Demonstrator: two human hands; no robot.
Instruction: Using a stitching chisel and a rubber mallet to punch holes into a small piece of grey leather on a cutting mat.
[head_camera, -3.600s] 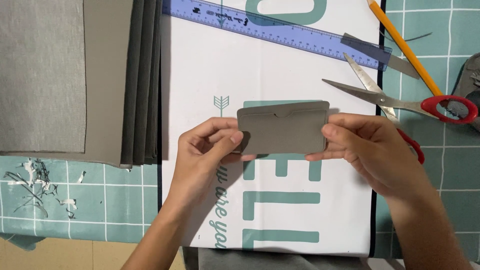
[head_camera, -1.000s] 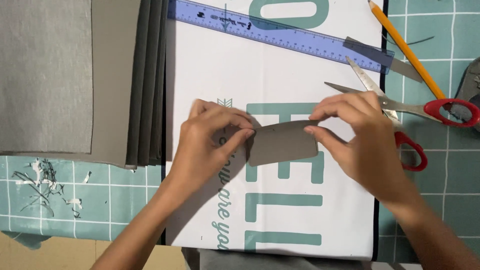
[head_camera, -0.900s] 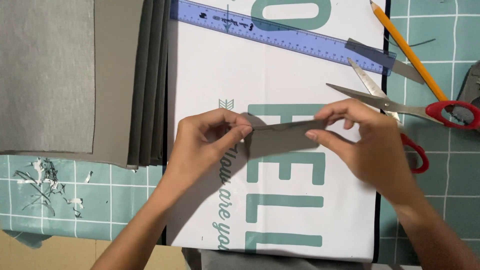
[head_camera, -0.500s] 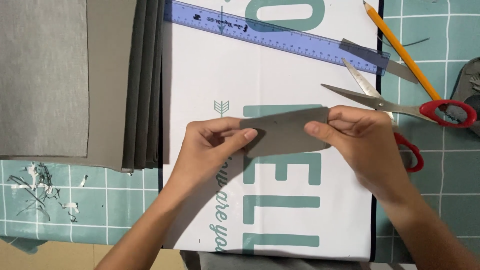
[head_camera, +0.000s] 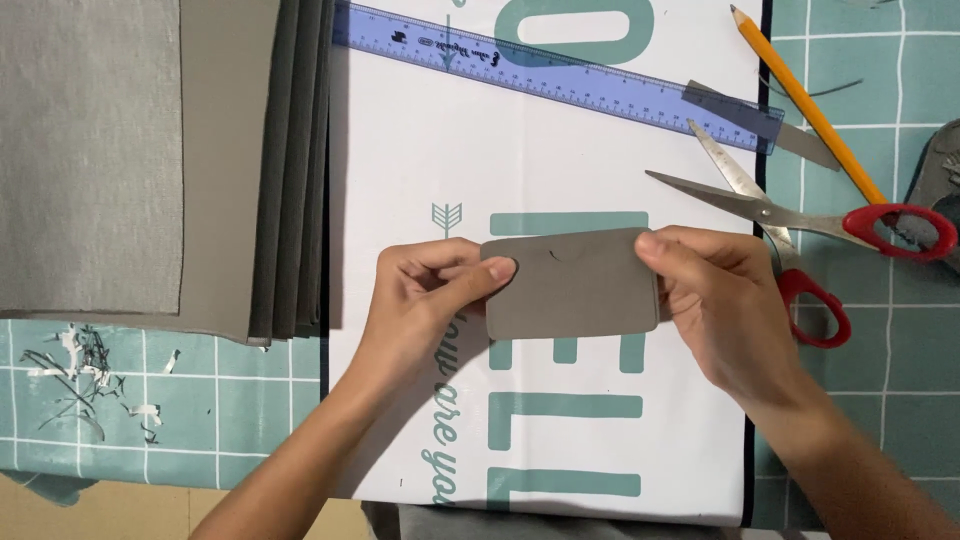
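White printed sheet (head_camera: 400, 200) on teal cutting mat (head_camera: 880, 400) | we hold grey card (head_camera: 570, 285) flat, long axis L-R | left hand (head_camera: 425, 300) & right hand (head_camera: 725, 300) pinch its ends | scissors (head_camera: 790, 215) just right.

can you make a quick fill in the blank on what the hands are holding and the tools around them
1. Both the left hand and the right hand hold a small ____ card.
2. The scissors have ____ handles.
3. The blue ruler lies on the ____ sheet.
4. The pencil lies to the ____ of the ruler.

Missing words: grey; red; white; right
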